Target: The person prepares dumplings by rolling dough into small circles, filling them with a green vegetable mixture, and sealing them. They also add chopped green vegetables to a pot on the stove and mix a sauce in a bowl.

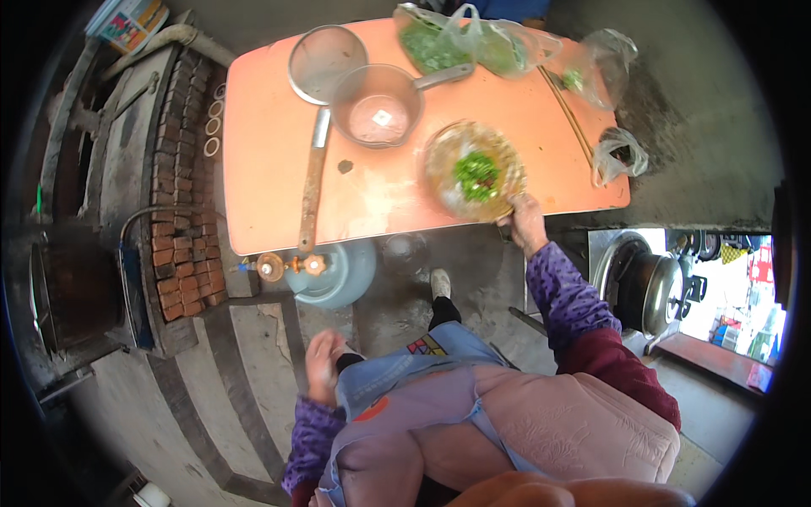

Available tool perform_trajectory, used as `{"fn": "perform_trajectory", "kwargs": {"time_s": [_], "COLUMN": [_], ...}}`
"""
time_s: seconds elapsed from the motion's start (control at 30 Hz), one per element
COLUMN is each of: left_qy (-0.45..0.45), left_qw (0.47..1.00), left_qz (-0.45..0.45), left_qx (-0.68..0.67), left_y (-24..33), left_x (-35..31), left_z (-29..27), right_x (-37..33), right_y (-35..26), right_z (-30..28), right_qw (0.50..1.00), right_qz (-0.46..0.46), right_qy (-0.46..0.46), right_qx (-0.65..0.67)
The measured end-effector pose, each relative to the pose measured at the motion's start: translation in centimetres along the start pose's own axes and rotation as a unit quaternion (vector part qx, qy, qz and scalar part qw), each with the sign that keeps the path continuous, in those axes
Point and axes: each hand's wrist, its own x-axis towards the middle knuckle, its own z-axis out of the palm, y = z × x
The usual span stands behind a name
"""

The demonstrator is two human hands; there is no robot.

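Observation:
A clear, amber-tinted bowl (439,173) sits at the table's front edge, slightly blurred. Chopped green onion (477,176) is heaped in its middle, with a few dark red-brown bits among it. My right hand (527,225) grips the bowl's near right rim, thumb and fingers closed on it. Down by my left side hangs my left hand (323,363), away from the table; its loosely bent fingers are a little blurred, and I see nothing in them. A saucepan (376,106) stands left of the bowl, its handle pointing right.
On the orange table (262,152) lie a round, long-handled utensil (328,55), chopsticks (568,118) and plastic bags of greens (435,42). A gas cylinder (338,275) with a brass valve stands below the front edge. Bricks (182,253) are stacked left; a lidded pot (659,291) stands right.

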Motion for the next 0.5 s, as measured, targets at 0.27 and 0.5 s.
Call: {"fn": "perform_trajectory", "kwargs": {"time_s": [0.27, 0.5], "left_qy": [0.413, 0.409], "left_qw": [0.898, 0.842], "left_qz": [-0.112, -0.124], "left_qx": [-0.104, -0.329], "left_y": [-13.0, -24.2], "left_x": [-14.5, -19.7], "left_z": [-25.7, -37.7], "right_x": [16.2, 13.2], "right_y": [3.1, -1.8], "right_z": [-6.6, 4.1], "right_qw": [0.635, 0.768], "right_qz": [-0.346, -0.289], "right_qy": [0.140, 0.145], "right_qx": [-0.676, -0.552]}}
